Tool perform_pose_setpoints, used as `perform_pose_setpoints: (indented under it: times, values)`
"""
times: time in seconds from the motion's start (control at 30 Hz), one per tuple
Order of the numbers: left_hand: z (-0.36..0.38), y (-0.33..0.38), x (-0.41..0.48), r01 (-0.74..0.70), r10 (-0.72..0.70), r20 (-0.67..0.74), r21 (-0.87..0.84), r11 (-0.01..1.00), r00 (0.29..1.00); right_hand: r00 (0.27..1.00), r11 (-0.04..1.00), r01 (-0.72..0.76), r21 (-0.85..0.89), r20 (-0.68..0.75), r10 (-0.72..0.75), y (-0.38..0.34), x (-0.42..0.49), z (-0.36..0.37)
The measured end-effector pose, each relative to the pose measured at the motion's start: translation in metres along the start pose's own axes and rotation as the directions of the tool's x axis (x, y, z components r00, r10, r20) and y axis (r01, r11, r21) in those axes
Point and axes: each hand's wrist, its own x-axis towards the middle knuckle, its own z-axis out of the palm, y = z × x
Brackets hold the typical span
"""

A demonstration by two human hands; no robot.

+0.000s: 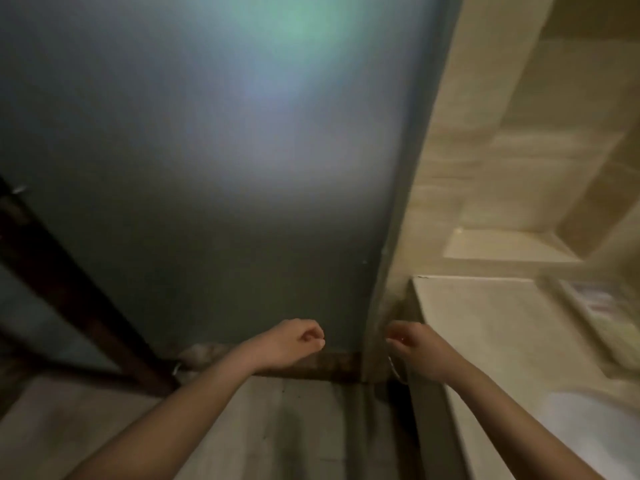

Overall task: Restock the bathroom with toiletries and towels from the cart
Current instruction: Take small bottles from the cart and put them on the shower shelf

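Low in the middle, the left hand (294, 344) is curled up with nothing in it before the foggy glass door (207, 168), the right hand (414, 344) near it is too blurry to tell, and a blurry white thing (588, 431), towel or not I cannot tell, lies on the desk (485, 323) at the lower right.

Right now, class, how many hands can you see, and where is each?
2. The left hand is low in front of the frosted panel; the right hand is just right of the frame, beside the pale counter. No others show.
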Motion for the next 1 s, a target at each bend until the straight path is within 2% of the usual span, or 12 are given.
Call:
perform_pose_setpoints:
  times: [0.17, 0.3, 0.57, 0.77, 0.93, 1.0]
  values:
    - [-0.052, -0.074, -0.062, 0.083, -0.108, -0.216, -0.120, 0.989, 0.970, 0.976, 0.981, 0.186, -0.047, 0.124, -0.179, -0.102, 0.068, 0.036]
    - [-0.098, -0.143, -0.123, 0.147, -0.207, -0.303, -0.209, 0.967, 0.930, 0.940, 0.952, 0.305, -0.037, 0.171, -0.295, -0.203, 0.116, 0.071]
    - [-0.189, -0.290, -0.263, 0.245, -0.387, -0.447, -0.343, 0.907, 0.807, 0.791, 0.834, 0.550, 0.048, 0.290, -0.538, -0.415, 0.184, 0.178]
    - [-0.237, -0.364, -0.362, 0.285, -0.494, -0.593, -0.415, 0.864, 0.636, 0.639, 0.743, 0.651, 0.155, 0.416, -0.647, -0.557, 0.206, 0.253]
    - [-0.267, -0.418, -0.426, 0.238, -0.598, -0.662, -0.556, 0.796, 0.452, 0.498, 0.659, 0.694, 0.290, 0.469, -0.730, -0.657, 0.226, 0.302]
    - [-0.278, -0.442, -0.447, 0.261, -0.629, -0.677, -0.573, 0.777, 0.382, 0.439, 0.631, 0.706, 0.321, 0.501, -0.746, -0.692, 0.237, 0.327]
